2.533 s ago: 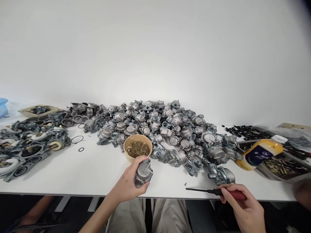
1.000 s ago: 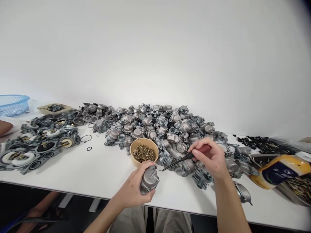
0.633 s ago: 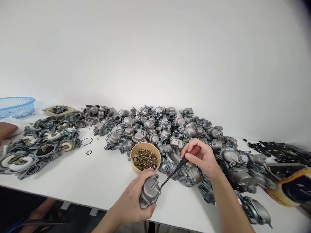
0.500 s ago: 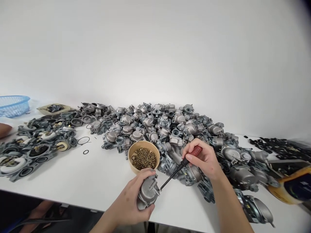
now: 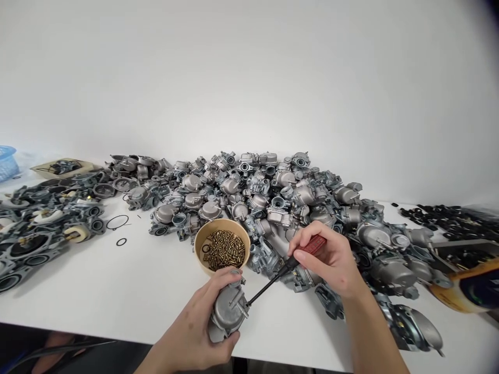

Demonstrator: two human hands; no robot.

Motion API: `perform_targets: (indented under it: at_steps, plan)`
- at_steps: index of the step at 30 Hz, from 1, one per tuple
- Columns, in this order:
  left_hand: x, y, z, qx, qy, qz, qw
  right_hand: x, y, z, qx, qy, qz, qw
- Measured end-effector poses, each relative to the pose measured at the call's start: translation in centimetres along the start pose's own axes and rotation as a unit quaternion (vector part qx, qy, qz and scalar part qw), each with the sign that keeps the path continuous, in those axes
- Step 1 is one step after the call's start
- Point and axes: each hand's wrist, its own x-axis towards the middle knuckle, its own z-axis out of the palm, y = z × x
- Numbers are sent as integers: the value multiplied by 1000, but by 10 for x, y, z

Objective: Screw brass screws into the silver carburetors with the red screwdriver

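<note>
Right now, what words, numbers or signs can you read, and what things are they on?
There are none I can read clearly.
Yellow bottle, dark blue label: pale marks, too blurred to read, and cut off at the picture's right edge.
Screwdriver, red handle: maybe faint marks, too small to read.
Metal part in the left hand: no writing I can make out.

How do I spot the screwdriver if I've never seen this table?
On the white table, find the big heap of grey parts. Over its near edge, the right hand holds the screwdriver, its tip at the round part in the left hand. Its red handle sets it apart from the grey metal around it.
</note>
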Motion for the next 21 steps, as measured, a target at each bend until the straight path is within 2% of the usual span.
perform_targets:
  at_steps: [21]
  plan:
    - [3, 4, -1, 2, -1, 4, 1000, 0, -2, 4, -2, 1, 7, 1000]
